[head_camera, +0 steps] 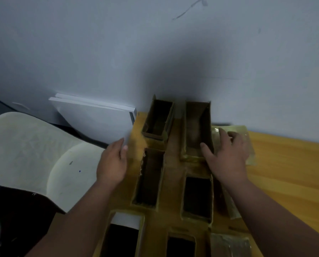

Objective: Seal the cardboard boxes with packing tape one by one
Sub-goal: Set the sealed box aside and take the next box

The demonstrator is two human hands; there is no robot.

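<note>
**Hands settle on the far right box**

Several open, brown corrugated cardboard boxes point(150, 178) stand in two rows on the yellow wooden table point(284, 164), mouths up, presumably lined up so each can be sealed in turn. The right hand point(227, 154) lies over the far right open box point(197, 127), thumb at its inner wall, fingers spread loosely on the glossy, tape-covered flap point(247, 138) folded outward (likely about to swing it shut). The left hand point(112, 164) hovers relaxed and empty just beside the table's left edge, ready to steady. No tape roll is visible. The cardboard looks stiff yet frayed at its cut edges; old tape gives a crinkled sheen. A cream moulded plastic chair point(34, 151) sits to the left.
</note>
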